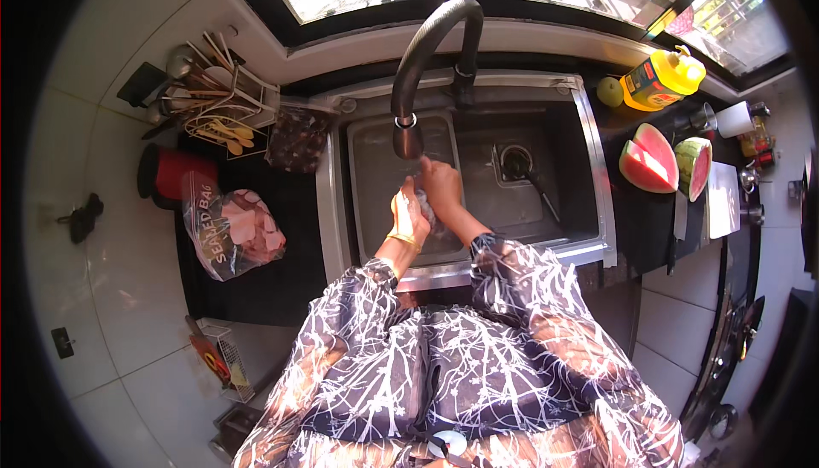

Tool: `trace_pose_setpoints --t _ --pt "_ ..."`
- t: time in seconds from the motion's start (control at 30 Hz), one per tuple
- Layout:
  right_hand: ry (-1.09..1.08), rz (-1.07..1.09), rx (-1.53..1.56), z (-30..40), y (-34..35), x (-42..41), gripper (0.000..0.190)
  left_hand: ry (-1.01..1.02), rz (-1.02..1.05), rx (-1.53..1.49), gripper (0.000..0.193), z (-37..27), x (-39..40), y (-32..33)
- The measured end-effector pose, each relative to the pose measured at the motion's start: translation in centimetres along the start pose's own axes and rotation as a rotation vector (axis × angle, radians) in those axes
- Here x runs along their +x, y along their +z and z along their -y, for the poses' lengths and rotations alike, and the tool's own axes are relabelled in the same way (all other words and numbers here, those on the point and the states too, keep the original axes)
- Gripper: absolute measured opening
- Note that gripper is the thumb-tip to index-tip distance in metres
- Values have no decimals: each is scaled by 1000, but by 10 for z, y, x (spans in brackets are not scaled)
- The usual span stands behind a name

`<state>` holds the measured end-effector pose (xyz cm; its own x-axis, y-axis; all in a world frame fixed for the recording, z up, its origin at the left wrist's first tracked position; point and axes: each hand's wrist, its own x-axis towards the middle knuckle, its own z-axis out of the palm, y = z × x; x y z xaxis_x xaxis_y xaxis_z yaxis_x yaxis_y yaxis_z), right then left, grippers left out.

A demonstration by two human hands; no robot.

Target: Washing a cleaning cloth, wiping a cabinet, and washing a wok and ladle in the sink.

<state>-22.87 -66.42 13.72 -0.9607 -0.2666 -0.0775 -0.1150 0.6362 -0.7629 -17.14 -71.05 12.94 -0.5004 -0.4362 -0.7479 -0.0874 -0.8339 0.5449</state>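
Note:
Over the sink (608, 212), beneath the dark gooseneck faucet (409, 81), both my hands are close together. My left hand (409, 212) is cupped, a yellow bangle at its wrist. My right hand (441, 185) is closed, with its thumb up near the faucet's spray head (408, 141). Something pale and wet, perhaps running water, shows between the hands; I cannot tell what it is. Below them lies a grey rectangular basin (377, 212) set in the sink's left part. To its right, a dark-handled utensil (542, 196) rests with its head over the drain.
Left of the sink are a bag of raw meat pieces (246, 228), a red container (185, 173) and a utensil rack (256, 93). On the right stand a yellow bottle (659, 81), cut watermelon (649, 161), a knife (678, 228) and a white cutting board (723, 199).

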Motion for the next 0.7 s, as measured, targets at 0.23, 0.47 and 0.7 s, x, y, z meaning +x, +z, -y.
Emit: trace_pose_setpoints --t 0.23,0.47,0.7 --pt "-242 13 193 32 5 -38 42 0 562 -106 30 -2 26 -47" --pt "315 -131 384 -33 6 8 47 -91 105 -93 27 -9 15 -30" --pt "162 545 804 14 -17 -24 37 -309 385 -184 51 -50 -31 -33"
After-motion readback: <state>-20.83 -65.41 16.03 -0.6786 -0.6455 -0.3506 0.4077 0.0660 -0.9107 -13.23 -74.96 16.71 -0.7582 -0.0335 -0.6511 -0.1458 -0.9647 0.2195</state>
